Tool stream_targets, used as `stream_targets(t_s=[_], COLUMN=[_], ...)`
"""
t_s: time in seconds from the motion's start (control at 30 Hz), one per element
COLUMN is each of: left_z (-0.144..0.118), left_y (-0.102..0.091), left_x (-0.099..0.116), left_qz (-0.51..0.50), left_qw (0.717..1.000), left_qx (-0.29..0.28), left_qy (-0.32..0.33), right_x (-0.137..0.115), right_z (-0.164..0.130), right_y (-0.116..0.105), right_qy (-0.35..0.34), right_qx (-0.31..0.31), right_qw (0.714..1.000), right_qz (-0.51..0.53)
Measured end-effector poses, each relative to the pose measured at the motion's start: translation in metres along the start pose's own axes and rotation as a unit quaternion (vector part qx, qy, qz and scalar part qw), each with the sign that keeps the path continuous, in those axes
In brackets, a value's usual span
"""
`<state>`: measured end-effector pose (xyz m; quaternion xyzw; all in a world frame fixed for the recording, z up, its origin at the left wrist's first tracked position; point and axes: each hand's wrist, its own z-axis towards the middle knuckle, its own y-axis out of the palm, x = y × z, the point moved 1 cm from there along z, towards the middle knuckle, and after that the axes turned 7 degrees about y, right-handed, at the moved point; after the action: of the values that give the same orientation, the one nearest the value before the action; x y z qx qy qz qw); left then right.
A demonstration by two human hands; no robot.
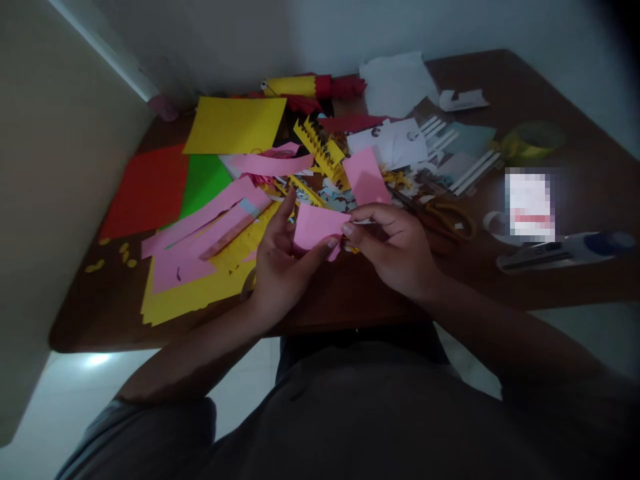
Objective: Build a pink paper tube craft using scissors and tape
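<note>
A small piece of pink paper (pixel 319 227) is held up between both hands, above the table's front edge. My left hand (pixel 286 260) grips its left and lower side, thumb across the front and index finger pointing up. At the upper right corner, my right hand (pixel 393 243) pinches the paper between thumb and index finger. Just behind lies another pink paper piece (pixel 367 177). Scissors with orange-yellow handles (pixel 453 217) rest beside my right hand. Yellow sheets with pink strips (pixel 200 293) lie to the left of my left hand.
The brown table (pixel 500 80) carries a yellow sheet (pixel 233 125), a red sheet (pixel 147 190), fringed yellow strips (pixel 325 157), white sticks (pixel 475 173) and many scraps. To the right are a tape roll (pixel 535 140) and a blue-capped tube (pixel 565 252). A wall stands behind.
</note>
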<state>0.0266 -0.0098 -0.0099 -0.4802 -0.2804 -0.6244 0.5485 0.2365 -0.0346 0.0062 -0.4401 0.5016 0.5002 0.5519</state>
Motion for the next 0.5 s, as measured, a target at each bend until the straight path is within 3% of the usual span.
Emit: stream_targets(t_s=[0.2,0.5], left_z=[-0.001,-0.008], left_y=[0.001,0.005], left_x=[0.01,0.008], left_qz=[0.009,0.069], left_qw=[1.0,0.991], left_qx=[0.019,0.054], left_qy=[-0.002,0.097], right_x=[0.002,0.011], right_z=[0.002,0.003], right_y=[-0.001,-0.001], right_qy=[0.009,0.063], right_qx=[0.005,-0.044], right_qw=[1.0,0.995], right_qz=[0.003,0.058])
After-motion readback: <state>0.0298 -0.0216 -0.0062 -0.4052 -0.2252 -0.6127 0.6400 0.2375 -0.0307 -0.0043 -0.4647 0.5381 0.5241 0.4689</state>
